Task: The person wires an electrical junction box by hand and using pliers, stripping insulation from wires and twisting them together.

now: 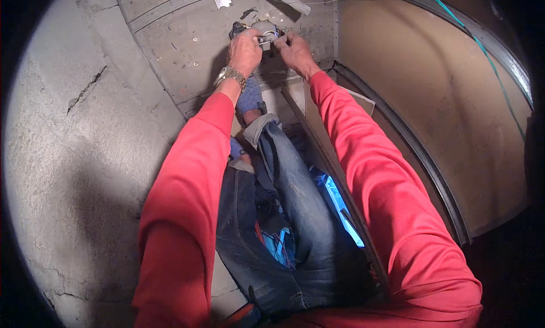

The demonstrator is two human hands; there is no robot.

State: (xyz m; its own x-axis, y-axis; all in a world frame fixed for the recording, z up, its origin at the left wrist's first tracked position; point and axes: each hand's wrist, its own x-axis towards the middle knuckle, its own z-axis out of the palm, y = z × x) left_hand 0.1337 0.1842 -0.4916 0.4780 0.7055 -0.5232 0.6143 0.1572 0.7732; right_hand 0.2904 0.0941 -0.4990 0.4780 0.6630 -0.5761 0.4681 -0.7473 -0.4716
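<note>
Both my arms, in red sleeves, stretch out to a small round pale fitting (264,28) set against a dusty grey-brown panel (187,61). My left hand (245,51) is on its left side, fingers bent and closed at its edge; a metal-band watch sits on that wrist. Dark crumpled material (237,29) lies just beyond this hand. On the fitting's right side my right hand (296,51) has its fingertips pinched together. A small light-coloured piece (265,44) shows between the two hands. What exactly the fingertips grip is too small and partly hidden.
A rough grey concrete surface (62,152) with a crack runs along the left. Brown board (397,55) and curved metal channels (420,152) stand on the right, with a green cord (482,47) hanging there. A dark bar (335,169) slants beside my jeans-clad legs (295,186). Blue-wrapped material (340,206) lies near.
</note>
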